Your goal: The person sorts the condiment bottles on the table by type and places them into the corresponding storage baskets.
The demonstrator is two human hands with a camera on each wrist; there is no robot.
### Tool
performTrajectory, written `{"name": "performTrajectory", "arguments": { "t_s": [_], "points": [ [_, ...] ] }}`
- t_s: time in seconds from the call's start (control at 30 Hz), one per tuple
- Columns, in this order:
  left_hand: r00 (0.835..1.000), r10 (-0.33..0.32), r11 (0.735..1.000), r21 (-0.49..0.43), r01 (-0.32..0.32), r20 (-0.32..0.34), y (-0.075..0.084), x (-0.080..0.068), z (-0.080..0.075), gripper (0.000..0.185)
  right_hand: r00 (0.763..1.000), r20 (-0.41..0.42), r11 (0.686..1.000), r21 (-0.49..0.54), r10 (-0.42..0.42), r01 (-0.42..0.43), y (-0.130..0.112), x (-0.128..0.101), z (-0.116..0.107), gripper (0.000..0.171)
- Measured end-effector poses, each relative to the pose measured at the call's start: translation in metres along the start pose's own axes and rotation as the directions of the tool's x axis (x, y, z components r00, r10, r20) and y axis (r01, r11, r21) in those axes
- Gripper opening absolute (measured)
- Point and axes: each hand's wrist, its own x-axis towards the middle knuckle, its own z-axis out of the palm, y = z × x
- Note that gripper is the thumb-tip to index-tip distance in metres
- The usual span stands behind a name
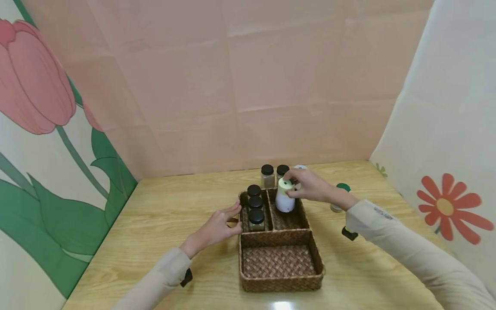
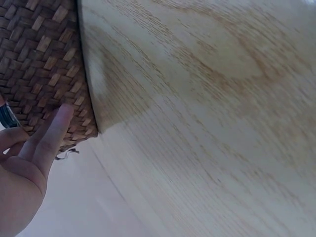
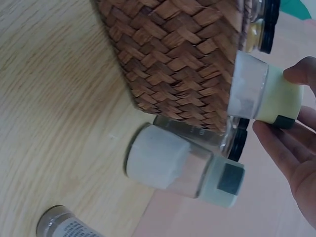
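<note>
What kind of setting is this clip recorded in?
Probably a staged tabletop booth, not a real kitchen: a wooden table enclosed by flower-painted panels, with a woven basket of spice jars being handled.

One basket (image 1: 280,282) is sitting mid-table, split into three compartments.

Five black-lidded jars are showing: three (image 1: 255,208) are standing in a row in the basket's 10 o'clock compartment, and two (image 1: 274,175) are standing on the table just past the basket's 12 o'clock edge.

Two pale-lidded white jars are showing: one (image 1: 285,196) is being held over the 1 o'clock compartment, and one (image 1: 299,168) is peeking out behind the hand at 1 o'clock.

One green-lidded jar (image 1: 339,196) is standing on the table at 3 o'clock from the basket.

Two hands are working: left (image 1: 217,227) at 9 o'clock, right (image 1: 310,185) at 1 o'clock.
</note>
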Motion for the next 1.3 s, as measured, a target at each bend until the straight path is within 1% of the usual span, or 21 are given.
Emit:
{"name": "performTrajectory", "arguments": {
  "t_s": [0.1, 0.27, 0.47, 0.67, 0.83, 1.07, 1.3],
  "points": [
    [1.0, 0.005, 1.0, 0.0, -0.005, 0.001, 0.0, 0.0, 0.0, 0.057, 1.0, 0.016, 1.0, 0.002, 0.008, -0.008, 0.002, -0.002, 0.003, 0.033],
    [1.0, 0.012, 1.0, 0.025, -0.012, -0.003, -0.001, 0.0, 0.001, 0.057, 1.0, 0.018, 1.0, -0.007, 0.002, -0.002, 0.004, -0.004, 0.007, 0.032],
    [1.0, 0.018, 0.999, 0.027, -0.017, -0.002, 0.001, -0.001, 0.001, 0.057, 0.999, -0.005, 0.998, -0.04, -0.054, 0.053, 0.011, -0.005, 0.017, 0.031],
    [1.0, 0.021, 1.0, 0.02, -0.021, -0.003, 0.002, 0.0, 0.001, 0.056, 0.997, -0.024, 0.997, -0.032, -0.069, 0.069, 0.016, -0.005, 0.021, 0.029],
    [1.0, 0.021, 0.999, 0.037, -0.02, 0.0, 0.002, 0.0, 0.001, 0.055, 0.995, -0.033, 0.996, -0.016, -0.092, 0.092, 0.016, -0.005, 0.022, 0.029],
    [0.999, 0.039, 0.999, 0.03, -0.039, -0.008, 0.001, -0.001, 0.001, 0.056, 0.998, 0.007, 0.998, -0.016, -0.067, 0.067, 0.012, -0.005, 0.022, 0.028],
    [1.0, 0.025, 0.999, 0.04, -0.025, 0.007, -0.001, 0.001, 0.001, 0.057, 0.998, 0.04, 0.999, 0.002, -0.039, 0.039, 0.008, -0.008, 0.018, 0.029]
  ]
}}
